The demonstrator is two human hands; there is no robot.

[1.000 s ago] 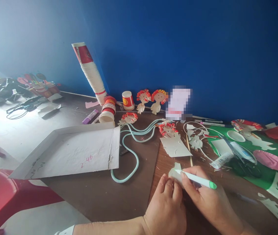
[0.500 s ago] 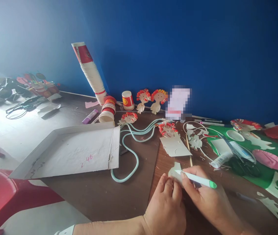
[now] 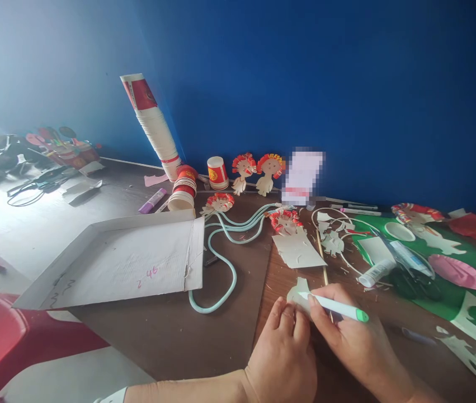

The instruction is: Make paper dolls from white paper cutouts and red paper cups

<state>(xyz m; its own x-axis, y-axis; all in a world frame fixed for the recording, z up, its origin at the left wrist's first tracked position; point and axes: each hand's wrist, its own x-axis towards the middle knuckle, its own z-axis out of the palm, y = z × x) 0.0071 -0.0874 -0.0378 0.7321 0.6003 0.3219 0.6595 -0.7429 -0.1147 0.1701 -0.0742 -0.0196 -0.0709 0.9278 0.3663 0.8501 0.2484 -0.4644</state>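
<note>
My right hand [image 3: 357, 342] grips a white felt-tip pen [image 3: 338, 307] with a green end, its tip touching a small pale paper cutout [image 3: 302, 285]. Bent fingers of my left hand [image 3: 283, 350] hold that cutout down on the table; its lower part is hidden under both hands. Just beyond lie a cream piece of paper [image 3: 298, 251] and a paper doll head [image 3: 286, 222] with a red curled fringe. A thin wooden stick [image 3: 320, 246] runs past them, partly behind my right hand.
A shallow white box lid [image 3: 124, 263] and a pale blue cable [image 3: 232, 280] lie to the left. Stacked paper cups [image 3: 158, 137] lean on the blue wall beside paper dolls [image 3: 268, 173]. On the right, a glue stick [image 3: 376, 274], black scissors [image 3: 418, 282] and scraps cover a green sheet [image 3: 434, 305].
The view has shifted very slightly. Both hands, the pen and the cutout keep nearly the same places.
</note>
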